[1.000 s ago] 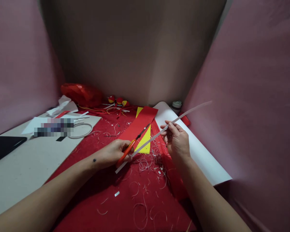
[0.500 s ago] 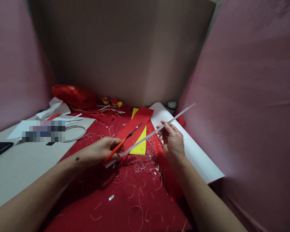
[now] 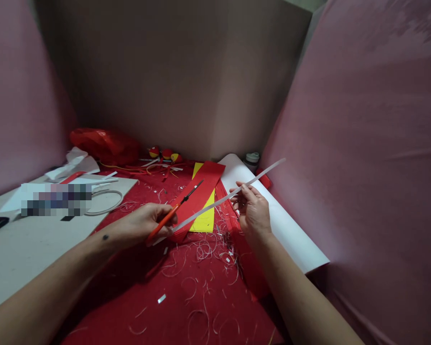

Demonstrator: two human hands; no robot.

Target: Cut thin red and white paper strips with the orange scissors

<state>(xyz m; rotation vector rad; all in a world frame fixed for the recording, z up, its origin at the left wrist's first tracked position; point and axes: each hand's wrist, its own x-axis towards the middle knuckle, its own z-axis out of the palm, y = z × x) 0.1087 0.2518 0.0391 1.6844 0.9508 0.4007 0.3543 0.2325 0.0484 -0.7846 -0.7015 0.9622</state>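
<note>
L hand [image 3: 149,221] grips scissors [image 3: 164,223] & white strip [image 3: 219,202] nr its 8 o'clock end; R hand [image 3: 255,213] pinches it, 2 o'clock of middle. Prob. light, bendy, creasable; best held lightly, both ends.

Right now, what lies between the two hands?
A white strip runs from the left hand to the right hand, the scissors pointing in beside it; below lie red sheets and yellow sheets. The head view shows this.
</note>
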